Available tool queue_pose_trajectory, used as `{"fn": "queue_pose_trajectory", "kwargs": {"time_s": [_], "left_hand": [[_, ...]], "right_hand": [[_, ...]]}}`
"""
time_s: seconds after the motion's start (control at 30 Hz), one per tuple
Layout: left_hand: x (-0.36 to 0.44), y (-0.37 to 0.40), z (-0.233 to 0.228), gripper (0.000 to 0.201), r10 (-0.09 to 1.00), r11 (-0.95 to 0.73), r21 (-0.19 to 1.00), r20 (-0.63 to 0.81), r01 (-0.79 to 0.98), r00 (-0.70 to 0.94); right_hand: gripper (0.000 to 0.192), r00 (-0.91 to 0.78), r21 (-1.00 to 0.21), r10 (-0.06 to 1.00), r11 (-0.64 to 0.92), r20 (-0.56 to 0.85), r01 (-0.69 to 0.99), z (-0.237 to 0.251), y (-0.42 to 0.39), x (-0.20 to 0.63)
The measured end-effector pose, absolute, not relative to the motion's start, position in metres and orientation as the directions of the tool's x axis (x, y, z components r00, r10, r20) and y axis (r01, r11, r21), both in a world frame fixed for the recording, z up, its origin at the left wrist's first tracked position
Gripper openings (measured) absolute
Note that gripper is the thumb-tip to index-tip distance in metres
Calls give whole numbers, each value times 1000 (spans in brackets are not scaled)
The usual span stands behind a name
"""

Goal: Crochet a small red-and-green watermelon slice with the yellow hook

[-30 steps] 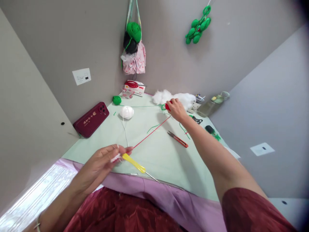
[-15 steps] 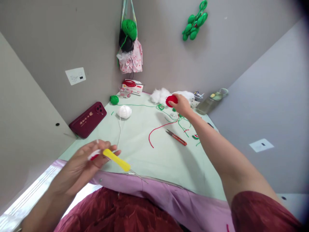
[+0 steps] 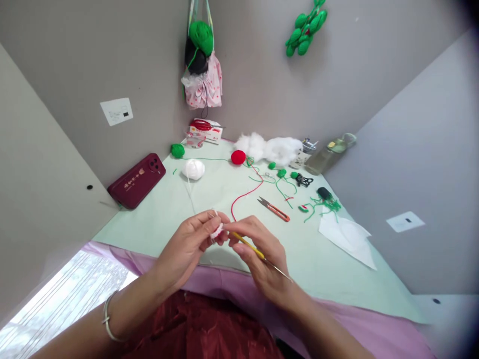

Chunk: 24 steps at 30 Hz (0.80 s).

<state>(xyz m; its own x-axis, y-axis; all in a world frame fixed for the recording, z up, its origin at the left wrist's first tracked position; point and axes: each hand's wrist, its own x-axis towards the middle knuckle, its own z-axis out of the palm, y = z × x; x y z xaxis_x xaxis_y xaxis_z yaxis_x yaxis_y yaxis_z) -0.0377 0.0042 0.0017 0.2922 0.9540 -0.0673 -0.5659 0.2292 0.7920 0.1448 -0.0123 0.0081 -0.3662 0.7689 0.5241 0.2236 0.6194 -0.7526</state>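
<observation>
Close in front of me, my left hand (image 3: 192, 239) pinches a small red and white crochet piece (image 3: 216, 231). My right hand (image 3: 262, 252) grips a crochet hook (image 3: 249, 244) by its yellow handle, its metal end pointing down and right. The hook's other end meets the crochet piece, its tip hidden among my fingers. White yarn runs from my left hand back to a white yarn ball (image 3: 194, 169). Behind my hands lies a red yarn ball (image 3: 238, 157), its strand curving toward me over the mat.
Orange thread snips (image 3: 274, 209) lie right of centre. White stuffing (image 3: 283, 150), a green bottle (image 3: 329, 155) and green yarn bits (image 3: 282, 173) are at the back right. A maroon phone (image 3: 137, 180) leans at left; white paper (image 3: 348, 238) lies at right.
My right hand has let go of the red ball, which now sits further left, and has come back to take the hook. My left hand has moved right with the crochet piece.
</observation>
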Motion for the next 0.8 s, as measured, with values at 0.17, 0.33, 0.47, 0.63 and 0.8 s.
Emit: {"fn": "queue_pose_trajectory", "kwargs": {"time_s": [0.17,0.33,0.47,0.63,0.8], "left_hand": [[-24,-2,1,20,935,246,828,-66,-503,348],[-27,0,-3,30,945,164,906,-31,-390,326],[-27,-1,-1,33,968,108,933,-21,-343,249],[-24,-2,-3,37,952,213,881,-90,-422,292],[-24,-5,-6,35,879,443,723,-236,-530,413]], "right_hand": [[11,88,-925,928,369,362,-91,-21,-16,135],[13,108,-907,930,367,352,-208,-24,-13,129],[14,60,-905,905,424,422,-33,-15,-17,131],[18,125,-887,879,461,459,16,-18,-19,132],[25,141,-852,840,515,524,98,-27,-19,128]]}}
